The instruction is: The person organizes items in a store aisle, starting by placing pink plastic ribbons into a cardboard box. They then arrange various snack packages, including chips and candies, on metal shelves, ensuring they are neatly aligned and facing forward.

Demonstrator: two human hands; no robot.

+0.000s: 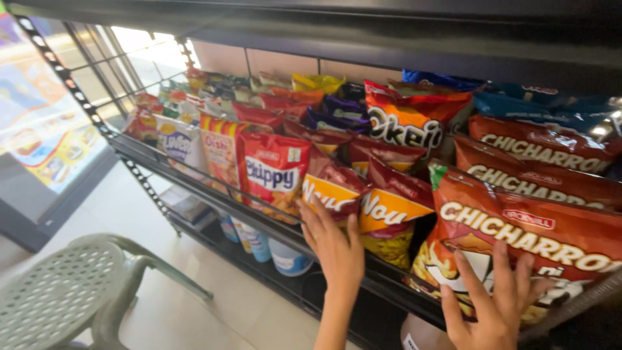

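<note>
Along the black metal shelf's [194,185] front rail, her left hand [337,249] lies open against a dark red foil snack bag [337,188] while her right hand [495,301], fingers spread, presses a large orange-brown crisp bag [544,236]—both puffy, light, crinkly, slippery, likely best pinched at the top seam.

Both hands are bare: the left hand [337,249] and right hand [495,304] show no gloves, rings, watch or sleeves.

A black wire shelf [194,185] carries rows of snack bags standing upright and packed side by side: a white bag [178,144] at the left, red bags [275,175] mid-shelf, large red-brown bags [538,236] at the right.
</note>
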